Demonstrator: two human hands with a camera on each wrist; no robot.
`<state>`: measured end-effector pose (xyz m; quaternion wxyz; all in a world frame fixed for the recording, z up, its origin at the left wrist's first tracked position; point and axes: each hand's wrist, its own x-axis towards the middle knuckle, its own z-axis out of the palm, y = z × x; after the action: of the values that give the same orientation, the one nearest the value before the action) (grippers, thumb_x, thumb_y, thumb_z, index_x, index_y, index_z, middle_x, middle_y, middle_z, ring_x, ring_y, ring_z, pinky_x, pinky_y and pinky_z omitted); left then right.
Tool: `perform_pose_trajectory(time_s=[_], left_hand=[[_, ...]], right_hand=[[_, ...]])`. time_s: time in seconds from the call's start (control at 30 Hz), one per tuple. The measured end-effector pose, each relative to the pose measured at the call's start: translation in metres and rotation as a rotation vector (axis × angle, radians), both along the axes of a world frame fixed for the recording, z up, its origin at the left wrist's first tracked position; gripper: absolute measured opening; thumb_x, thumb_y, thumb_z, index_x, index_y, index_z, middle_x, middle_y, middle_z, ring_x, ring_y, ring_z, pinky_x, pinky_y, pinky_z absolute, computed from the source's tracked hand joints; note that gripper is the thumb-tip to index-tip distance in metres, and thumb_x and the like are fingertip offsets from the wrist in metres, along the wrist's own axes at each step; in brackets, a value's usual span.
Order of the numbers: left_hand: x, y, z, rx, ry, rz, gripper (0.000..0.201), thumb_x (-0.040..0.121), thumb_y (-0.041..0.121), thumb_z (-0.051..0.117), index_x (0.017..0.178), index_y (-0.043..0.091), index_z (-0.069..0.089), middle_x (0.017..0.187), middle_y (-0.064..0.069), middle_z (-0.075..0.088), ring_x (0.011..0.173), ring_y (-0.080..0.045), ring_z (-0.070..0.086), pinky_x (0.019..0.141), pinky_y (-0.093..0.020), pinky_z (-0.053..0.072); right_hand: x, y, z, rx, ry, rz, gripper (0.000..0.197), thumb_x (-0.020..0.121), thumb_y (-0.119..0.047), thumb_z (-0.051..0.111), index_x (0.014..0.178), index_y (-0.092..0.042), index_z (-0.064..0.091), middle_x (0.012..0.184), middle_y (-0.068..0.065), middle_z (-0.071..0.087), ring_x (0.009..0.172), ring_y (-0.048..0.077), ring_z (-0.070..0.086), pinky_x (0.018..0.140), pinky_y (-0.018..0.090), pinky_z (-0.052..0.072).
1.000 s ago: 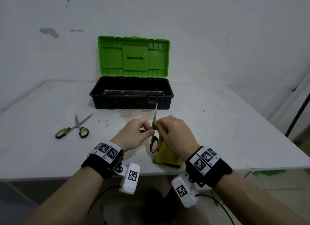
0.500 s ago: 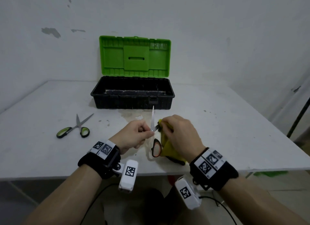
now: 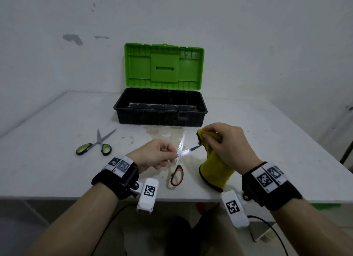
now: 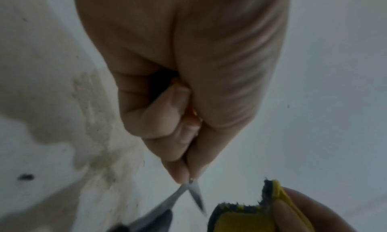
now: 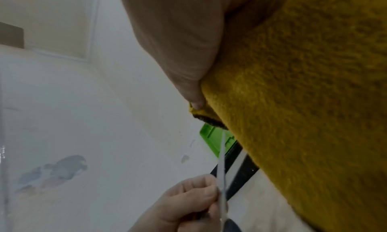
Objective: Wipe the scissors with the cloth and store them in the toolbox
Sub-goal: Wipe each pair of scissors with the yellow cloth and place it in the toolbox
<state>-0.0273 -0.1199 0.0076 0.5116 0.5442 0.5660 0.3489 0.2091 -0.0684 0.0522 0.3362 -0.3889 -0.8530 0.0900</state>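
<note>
My left hand (image 3: 162,154) pinches the orange-handled scissors (image 3: 179,160) near their pivot, and their blades (image 4: 188,197) stand spread apart. One orange handle loop (image 3: 177,176) hangs below the hand. My right hand (image 3: 223,143) grips a yellow cloth (image 3: 215,171) just right of the blade tips, with the cloth's lower end on the table. In the right wrist view the cloth (image 5: 303,94) fills the right side and the blades (image 5: 222,166) rise from my left hand (image 5: 184,202). The toolbox (image 3: 160,108), black with a green lid, stands open behind.
A second pair of scissors (image 3: 95,145) with green handles lies open on the white table (image 3: 47,160) to the left. A yellowish stain (image 3: 162,133) marks the table in front of the toolbox. The table's near edge runs just under my wrists.
The scissor blades have opened from a closed upright stance. My right hand with the cloth has moved right and away from the blades. The left hand kept its hold.
</note>
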Motion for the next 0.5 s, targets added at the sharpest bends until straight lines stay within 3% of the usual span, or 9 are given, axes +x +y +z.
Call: perform_pose_trajectory(time_s=[0.07, 0.2, 0.37, 0.5], left_hand=[[-0.001, 0.001, 0.002, 0.01, 0.054, -0.001, 0.007, 0.094, 0.007, 0.064, 0.088, 0.005, 0.068, 0.068, -0.003, 0.065, 0.044, -0.007, 0.042, 0.041, -0.018, 0.03], [0.004, 0.003, 0.006, 0.011, 0.092, 0.016, 0.023, 0.096, 0.013, 0.062, 0.073, 0.01, 0.066, 0.052, 0.006, 0.051, 0.044, -0.008, 0.036, 0.042, -0.02, 0.025], [0.001, 0.002, 0.006, 0.049, 0.097, 0.009, 0.024, 0.096, 0.016, 0.062, 0.096, -0.007, 0.068, 0.059, -0.002, 0.045, 0.045, -0.009, 0.036, 0.042, -0.022, 0.026], [0.0, 0.001, 0.009, 0.112, 0.158, -0.045, 0.022, 0.096, 0.019, 0.062, 0.095, -0.001, 0.071, 0.056, -0.001, 0.043, 0.046, -0.01, 0.035, 0.043, -0.023, 0.027]], right_hand=[[-0.004, -0.002, 0.001, 0.026, -0.083, 0.094, 0.012, 0.09, -0.025, 0.066, 0.101, -0.025, 0.071, 0.095, -0.01, 0.07, 0.086, 0.009, 0.063, 0.08, 0.024, 0.051], [-0.024, -0.01, -0.012, 0.058, -0.329, 0.164, 0.016, 0.093, -0.035, 0.059, 0.104, -0.031, 0.069, 0.095, -0.011, 0.066, 0.085, 0.012, 0.062, 0.07, 0.034, 0.055], [-0.036, -0.013, -0.029, 0.061, -0.359, 0.104, 0.024, 0.096, -0.043, 0.047, 0.105, -0.031, 0.066, 0.095, -0.009, 0.062, 0.084, 0.017, 0.061, 0.067, 0.038, 0.054], [-0.04, -0.016, -0.032, 0.145, -0.393, 0.11, 0.023, 0.098, -0.04, 0.047, 0.105, -0.027, 0.065, 0.093, -0.005, 0.061, 0.077, 0.02, 0.062, 0.06, 0.039, 0.054]])
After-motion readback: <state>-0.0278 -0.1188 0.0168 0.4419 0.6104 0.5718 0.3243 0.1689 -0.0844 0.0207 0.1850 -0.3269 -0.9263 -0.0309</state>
